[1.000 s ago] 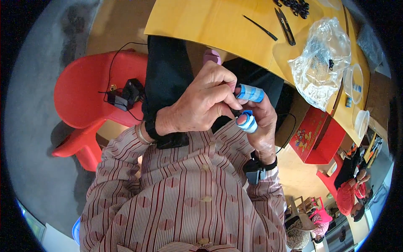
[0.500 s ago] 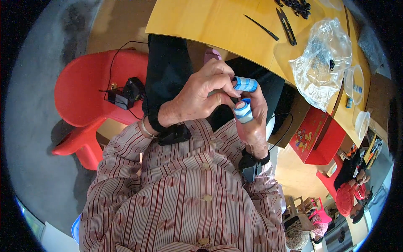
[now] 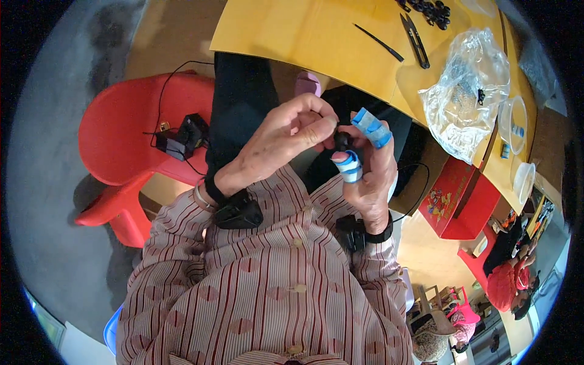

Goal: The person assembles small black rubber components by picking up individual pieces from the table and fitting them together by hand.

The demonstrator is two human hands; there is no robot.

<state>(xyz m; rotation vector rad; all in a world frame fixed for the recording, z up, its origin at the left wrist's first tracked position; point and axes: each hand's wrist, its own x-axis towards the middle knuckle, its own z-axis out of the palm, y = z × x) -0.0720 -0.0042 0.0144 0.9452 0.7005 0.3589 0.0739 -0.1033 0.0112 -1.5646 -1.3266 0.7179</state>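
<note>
Both hands are close together over my lap, just off the table's near edge. In my right hand (image 3: 376,173) is a small black rounded piece (image 3: 343,141), held between the fingers and thumb. Blue-and-white tape wraps that hand's thumb and forefinger. My left hand (image 3: 286,134) is beside the piece on its left, thumb and forefinger pinched together at the tips. Whatever is in that pinch is too small to make out. Black straps with small dark boxes circle both wrists.
On the yellow table (image 3: 304,30) lie a thin black stick (image 3: 378,42), thread snips (image 3: 415,41), a pile of black pieces (image 3: 432,11) and a clear plastic bag (image 3: 465,91). A red box (image 3: 447,198) stands at right, a red chair (image 3: 131,131) at left. Other people sit at far right.
My hands have moved apart slightly, the left one turning and its fingers rising. The taped right fingers have spread wider, and the black piece now shows between the hands.
</note>
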